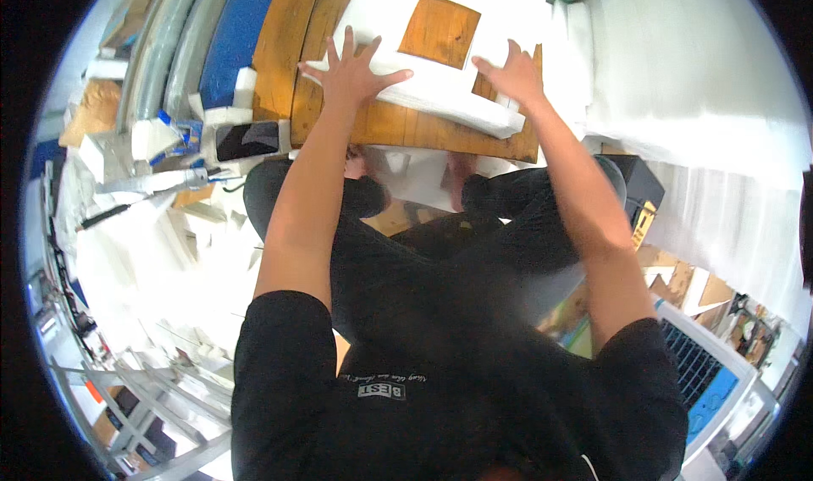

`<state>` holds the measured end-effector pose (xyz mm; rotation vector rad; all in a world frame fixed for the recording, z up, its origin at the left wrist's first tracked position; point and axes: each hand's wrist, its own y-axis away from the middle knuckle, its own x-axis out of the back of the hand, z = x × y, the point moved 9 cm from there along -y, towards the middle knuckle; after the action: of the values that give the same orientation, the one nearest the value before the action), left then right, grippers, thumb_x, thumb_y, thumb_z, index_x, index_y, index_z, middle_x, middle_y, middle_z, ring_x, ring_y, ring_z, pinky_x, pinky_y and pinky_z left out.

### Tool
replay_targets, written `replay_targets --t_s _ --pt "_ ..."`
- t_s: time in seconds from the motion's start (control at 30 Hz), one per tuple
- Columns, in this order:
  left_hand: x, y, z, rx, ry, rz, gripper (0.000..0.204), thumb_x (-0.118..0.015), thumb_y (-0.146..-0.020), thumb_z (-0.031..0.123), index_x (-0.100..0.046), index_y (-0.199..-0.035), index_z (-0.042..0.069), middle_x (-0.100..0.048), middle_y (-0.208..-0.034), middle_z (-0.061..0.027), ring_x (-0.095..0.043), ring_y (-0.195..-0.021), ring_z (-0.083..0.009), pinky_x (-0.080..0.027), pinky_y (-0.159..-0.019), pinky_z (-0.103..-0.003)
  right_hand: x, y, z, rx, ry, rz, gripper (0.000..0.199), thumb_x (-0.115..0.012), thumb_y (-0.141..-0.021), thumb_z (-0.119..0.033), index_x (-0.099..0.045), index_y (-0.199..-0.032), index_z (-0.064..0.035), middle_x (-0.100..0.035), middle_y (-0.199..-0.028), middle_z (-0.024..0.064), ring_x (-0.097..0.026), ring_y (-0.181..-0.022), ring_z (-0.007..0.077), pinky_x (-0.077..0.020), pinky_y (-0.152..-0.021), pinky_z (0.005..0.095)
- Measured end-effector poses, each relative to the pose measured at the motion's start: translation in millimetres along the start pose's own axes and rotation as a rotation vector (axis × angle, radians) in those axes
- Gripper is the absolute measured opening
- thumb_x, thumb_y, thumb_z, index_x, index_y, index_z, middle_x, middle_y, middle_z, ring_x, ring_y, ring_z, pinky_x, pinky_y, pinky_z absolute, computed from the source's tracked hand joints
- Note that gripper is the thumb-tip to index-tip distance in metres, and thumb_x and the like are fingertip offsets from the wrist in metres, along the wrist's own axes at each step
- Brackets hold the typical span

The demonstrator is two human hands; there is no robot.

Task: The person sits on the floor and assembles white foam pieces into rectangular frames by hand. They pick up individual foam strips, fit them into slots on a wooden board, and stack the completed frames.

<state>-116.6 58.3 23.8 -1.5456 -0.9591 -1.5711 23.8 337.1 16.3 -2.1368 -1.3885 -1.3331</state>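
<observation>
Shirt: one, black (474, 396), nearest the camera, its two short sleeves ending above the elbows; a pale print shows on the chest.
Legs: two, in dark trousers (406, 257), bent and spread on either side of the gap below the table.
Feet: two, seen blurrily at the table's near edge.
Hands: two, well apart from each other; neither is clamped on anything.
Left hand: palm down, five fingers spread, over the left side of the white piece; left hand (349, 73).
Right hand: thumb pointing inward and fingers parted, at the right side of the same piece; right hand (515, 79). How firmly either hand presses, I cannot tell.
White piece: one flat slab (436, 76) lying on the table between the hands; one squarish opening shows whole, with wood visible through it, and a second gap shows partly beside the right hand.
Table: one, wooden (275, 58), brown, with a dark seam along its left part.
Phone: one, dark-faced (247, 140), left of the table's near corner.
Rolls: one blue roll (237, 41) left of the table, with at least two grey ones beyond it.
Box: one, black (642, 189), beside the right knee.
Sheeting: translucent plastic (703, 74), filling the right side; its layers cannot be counted.
</observation>
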Motion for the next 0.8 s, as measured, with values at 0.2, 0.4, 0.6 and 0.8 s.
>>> replay_targets --t_s 0.2,0.4,0.6,0.8 --pt "-7.9 -7.3 -0.4 -0.027 -0.03 -0.079 0.11 -0.056 -0.067 0.097 -0.041 -0.159 0.038 -0.014 -0.174 -0.0095 -0.009 -0.16 -0.0401 -0.002 -0.107 -0.09 42.5 -106.2 27.7 0.066 0.421 0.229 0.092 -0.07 -0.092 -0.047 -0.026 -0.164 -0.0111 -0.023 -0.169 0.0191 -0.028 -0.153 0.0426 -0.0356 -0.118 0.0646" --pt "-11.6 -6.2 -0.5 -0.077 -0.077 -0.06 0.098 -0.064 -0.074 0.087 -0.042 -0.157 0.042 -0.014 -0.174 -0.0104 -0.016 -0.159 -0.0386 -0.005 -0.108 -0.09 32.5 -117.7 49.4 -0.007 0.357 0.288 0.09 -0.074 -0.091 -0.041 -0.027 -0.164 -0.0162 -0.03 -0.165 0.0148 -0.029 -0.151 0.0397 -0.0306 -0.116 0.0711" --pt "-17.9 -23.2 -2.4 -0.078 0.075 -0.065 0.085 -0.061 -0.085 0.078 -0.043 -0.158 0.036 -0.019 -0.172 -0.016 -0.015 -0.159 -0.0386 0.001 -0.109 -0.087 59.7 -116.5 31.3 -0.007 0.245 0.183 0.065 -0.077 -0.084 -0.032 -0.058 -0.139 -0.0032 -0.059 -0.14 0.0168 -0.052 -0.136 0.034 -0.0449 -0.107 0.0563" --pt "-22.2 -57.2 147.1 -0.353 0.368 -0.306 0.079 -0.074 -0.087 0.062 -0.06 -0.14 0.005 -0.063 -0.135 -0.0221 -0.056 -0.13 -0.04 -0.042 -0.112 -0.053 112.3 -123.2 -12.2 0.173 -0.355 0.106 0.079 -0.078 -0.087 -0.046 -0.052 -0.149 -0.0041 -0.069 -0.118 0.0326 -0.071 -0.105 0.0378 -0.0561 -0.095 0.0537"
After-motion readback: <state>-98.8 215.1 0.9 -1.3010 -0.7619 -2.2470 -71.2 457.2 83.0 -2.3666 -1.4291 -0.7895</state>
